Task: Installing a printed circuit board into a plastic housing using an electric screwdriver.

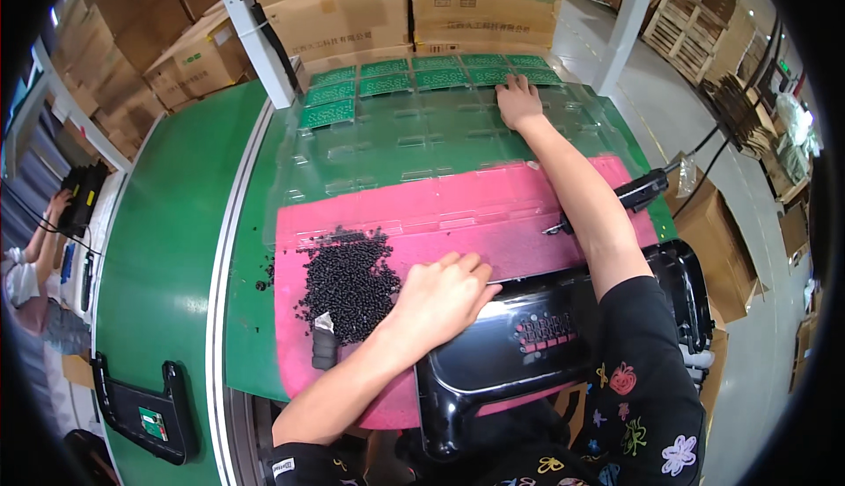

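My right hand [519, 104] reaches to the far right, its fingers spread over the near edge of the green circuit boards [438, 78]. These lie in rows in a clear plastic tray [378, 147]. At the middle, my left hand [444, 297] has its fingers curled at the upper left edge of a black plastic housing [480, 354]; their tips are partly hidden. The housing lies on a pink mat [370, 209] in front of me, with a slotted patch showing pink through it. To the left of my left hand is a pile of small black screws [348, 279].
A black electric screwdriver [641, 191] lies at the mat's right side, under my right forearm. A short dark grey cylinder [324, 347] is beside the pile. On the green conveyor [167, 248] at left sits another black housing [176, 407]. Cardboard boxes [339, 15] stand behind; a person works far left.
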### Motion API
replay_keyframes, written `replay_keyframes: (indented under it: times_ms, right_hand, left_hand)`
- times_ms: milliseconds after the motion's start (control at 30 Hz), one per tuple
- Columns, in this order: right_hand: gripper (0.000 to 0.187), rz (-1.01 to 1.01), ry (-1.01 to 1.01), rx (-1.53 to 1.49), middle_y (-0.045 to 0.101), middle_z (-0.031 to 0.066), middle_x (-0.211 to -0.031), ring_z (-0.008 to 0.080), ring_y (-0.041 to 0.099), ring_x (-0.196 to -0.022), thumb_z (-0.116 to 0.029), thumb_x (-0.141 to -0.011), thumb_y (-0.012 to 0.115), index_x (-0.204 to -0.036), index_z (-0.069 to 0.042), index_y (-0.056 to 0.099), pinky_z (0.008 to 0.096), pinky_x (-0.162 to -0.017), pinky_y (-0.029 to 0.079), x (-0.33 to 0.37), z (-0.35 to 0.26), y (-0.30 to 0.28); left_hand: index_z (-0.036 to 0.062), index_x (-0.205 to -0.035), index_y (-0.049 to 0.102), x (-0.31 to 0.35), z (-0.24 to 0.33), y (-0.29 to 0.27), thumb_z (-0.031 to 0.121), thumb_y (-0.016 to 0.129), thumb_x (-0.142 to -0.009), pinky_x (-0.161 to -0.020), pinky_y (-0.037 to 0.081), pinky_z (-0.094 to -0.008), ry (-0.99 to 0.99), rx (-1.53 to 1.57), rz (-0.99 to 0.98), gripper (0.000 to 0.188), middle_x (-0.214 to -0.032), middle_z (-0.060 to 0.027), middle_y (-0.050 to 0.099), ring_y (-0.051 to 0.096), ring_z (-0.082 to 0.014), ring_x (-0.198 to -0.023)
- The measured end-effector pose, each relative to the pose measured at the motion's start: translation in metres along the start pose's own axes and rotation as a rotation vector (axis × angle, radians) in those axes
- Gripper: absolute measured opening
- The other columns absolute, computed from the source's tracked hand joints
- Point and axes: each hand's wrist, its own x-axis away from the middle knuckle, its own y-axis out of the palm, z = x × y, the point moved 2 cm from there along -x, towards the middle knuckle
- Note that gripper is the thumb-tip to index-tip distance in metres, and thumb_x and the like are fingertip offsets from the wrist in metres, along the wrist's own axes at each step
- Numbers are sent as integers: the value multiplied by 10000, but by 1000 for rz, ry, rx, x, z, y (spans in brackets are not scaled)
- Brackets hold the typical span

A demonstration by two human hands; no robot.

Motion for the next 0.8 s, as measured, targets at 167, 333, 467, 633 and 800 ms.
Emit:
replay_keyframes:
  times_ms: [167, 333, 467, 633, 800]
  right_hand:
    - [477, -40, -113, 199, 339, 110, -1566, 310, 314, -1436, -117, -924, 532, -1387, -9, 494, 524, -1135, 323, -9, -4, 4]
    - [646, 328, -182, 202, 312, 125, -1573, 317, 309, -1435, -45, -847, 594, -1458, 8, 391, 479, -1144, 329, 1, 9, 1]
    - [773, 374, -276, -109, 291, 186, -1550, 387, 309, -1411, 61, -770, 599, -1481, 36, 294, 474, -1146, 329, 53, -11, -73]
    - [734, 222, -575, -854, 254, 160, -1586, 310, 292, -1455, 49, -859, 561, -1530, -23, 272, 414, -1140, 331, 165, -6, -154]
    - [764, -304, -571, -1593, 178, 136, -1622, 224, 252, -1476, 54, -881, 603, -1548, 26, 230, 385, -1119, 352, 291, -18, -191]
  left_hand:
    - [53, -819, 646, 0, -1, -2, 260, 649, -907, -610, 554, -402, 9, 29, 10, 225, -804, -75, 659, 665, -268, -790]
    - [59, -850, 670, -1, -3, 3, 249, 649, -903, -620, 558, -400, -26, 66, -15, 198, -821, -75, 669, 669, -274, -806]
    - [60, -837, 684, 7, -11, -9, 263, 669, -883, -619, 557, -417, -45, -41, 21, 209, -803, -83, 669, 664, -288, -815]
    - [-44, -1347, 479, 5, -16, -28, 301, 794, -785, -986, 482, -431, -180, -37, 251, 730, -1304, -242, 530, 537, -375, -1172]
    - [-26, -1494, 287, 3, 0, -30, 172, 690, -927, -1091, 408, -414, -207, 981, 236, 723, -1461, -215, 444, 490, -317, -1297]
